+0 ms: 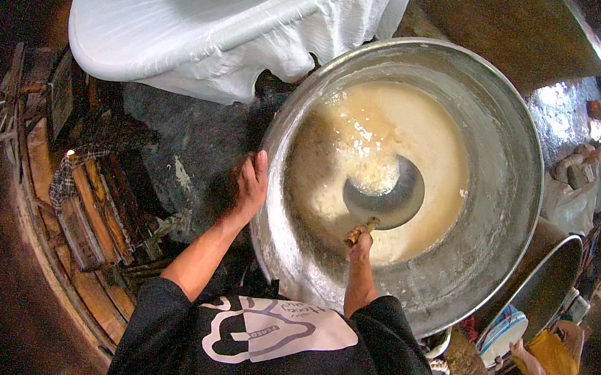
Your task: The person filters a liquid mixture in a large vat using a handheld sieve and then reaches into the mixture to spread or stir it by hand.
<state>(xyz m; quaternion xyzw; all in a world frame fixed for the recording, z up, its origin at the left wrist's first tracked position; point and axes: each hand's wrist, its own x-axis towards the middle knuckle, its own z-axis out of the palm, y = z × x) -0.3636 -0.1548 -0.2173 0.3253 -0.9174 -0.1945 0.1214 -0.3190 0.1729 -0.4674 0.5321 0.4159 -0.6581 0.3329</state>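
Note:
A wide metal vat (502, 171) stands in front of me with cloudy beige liquid (445, 137) in it, foamy in places. My right hand (361, 243) is closed around the short wooden handle (372, 224) of a round metal dipper (408, 191). The dipper's bowl sits in the liquid, partly filled with frothy liquid. Against the vat's left outer edge rests my left hand (252, 185), its fingers pointing up along the rim. Whether those fingers grip the rim is not clear.
White cloth (121, 50) is stretched over a large round rim beyond the vat, its folds hanging beside it. Split wood (93, 203) lies at left. On the right are another metal vessel (538, 270), a plastic bag (571, 201) and a person in yellow clothing (556, 358) near a blue-and-white container (506, 333).

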